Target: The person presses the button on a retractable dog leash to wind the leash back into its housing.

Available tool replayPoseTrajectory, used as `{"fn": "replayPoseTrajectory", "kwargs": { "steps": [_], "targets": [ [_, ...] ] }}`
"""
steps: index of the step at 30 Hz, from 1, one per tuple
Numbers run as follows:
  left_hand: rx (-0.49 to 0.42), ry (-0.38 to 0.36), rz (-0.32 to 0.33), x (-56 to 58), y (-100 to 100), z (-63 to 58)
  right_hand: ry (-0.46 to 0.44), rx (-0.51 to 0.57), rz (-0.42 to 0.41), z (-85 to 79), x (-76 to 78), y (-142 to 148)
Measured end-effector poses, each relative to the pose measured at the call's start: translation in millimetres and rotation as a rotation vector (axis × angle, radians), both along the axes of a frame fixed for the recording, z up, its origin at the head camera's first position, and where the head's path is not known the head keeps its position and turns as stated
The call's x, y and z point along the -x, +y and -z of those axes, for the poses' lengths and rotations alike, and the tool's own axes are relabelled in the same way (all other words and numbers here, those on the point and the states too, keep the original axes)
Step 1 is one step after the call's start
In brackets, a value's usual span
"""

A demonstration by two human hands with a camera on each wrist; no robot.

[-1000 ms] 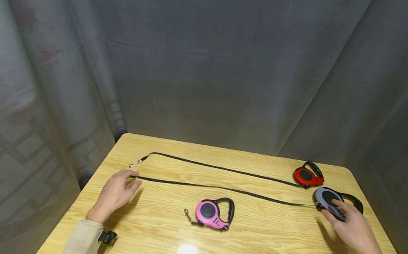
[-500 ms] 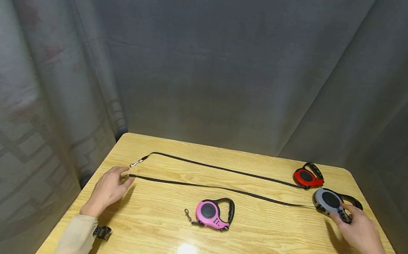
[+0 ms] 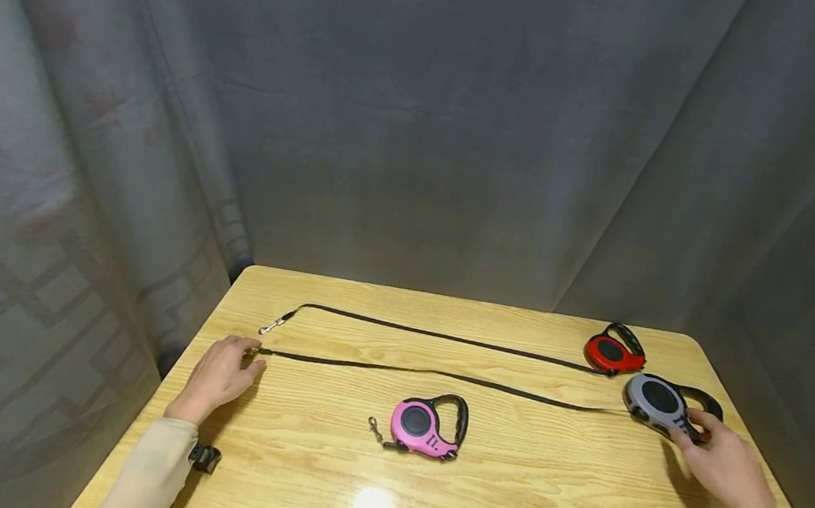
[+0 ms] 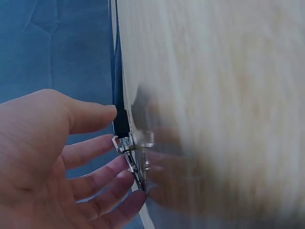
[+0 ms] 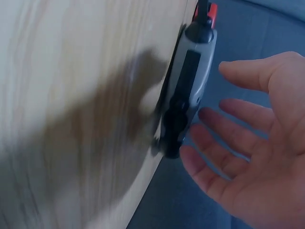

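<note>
A grey retractable dog leash point(image 3: 638, 391) lies at the right of the table, its black strap point(image 3: 379, 366) drawn out to the left. At the strap's far end is a metal snap clip point(image 4: 126, 145). My left hand point(image 3: 215, 379) is at this clip, fingers loosely bent and spread along it, thumb tip beside the black strap end. My right hand point(image 3: 726, 468) is by the leash's handle side. In the right wrist view its fingers are spread, fingertips close to the grey casing point(image 5: 202, 71), with the thumb apart from it.
Behind lies a red retractable leash point(image 3: 595, 355), its strap point(image 3: 443, 336) stretched left to a silver clip point(image 3: 271, 326). Nearer the front, a pink retractable leash point(image 3: 402, 434) has its strap wound in and its clip point(image 3: 376, 430) beside it. Grey curtains point(image 3: 418, 163) surround the table.
My left hand has shifted left to the strap's clip end. My right hand has drawn back from over the grey casing towards its handle side. The leashes lie nearly as before.
</note>
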State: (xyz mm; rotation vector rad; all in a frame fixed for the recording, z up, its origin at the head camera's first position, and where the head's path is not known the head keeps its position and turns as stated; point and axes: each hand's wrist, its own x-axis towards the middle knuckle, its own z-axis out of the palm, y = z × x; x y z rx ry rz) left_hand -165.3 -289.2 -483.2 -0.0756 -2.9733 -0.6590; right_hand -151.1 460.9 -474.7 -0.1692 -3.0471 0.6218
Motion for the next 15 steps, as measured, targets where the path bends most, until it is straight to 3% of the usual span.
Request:
{"fn": "replayPoseTrajectory", "kwargs": {
  "steps": [8,15],
  "targets": [
    [0.031,0.025,-0.004,2.8,-2.1,4.5,-0.005,-0.042,-0.041,11.6,-3.8,9.7],
    [0.035,0.022,-0.021,3.4,-3.6,4.5,0.062,-0.081,-0.082,18.8,-5.9,5.1]
  ]
}}
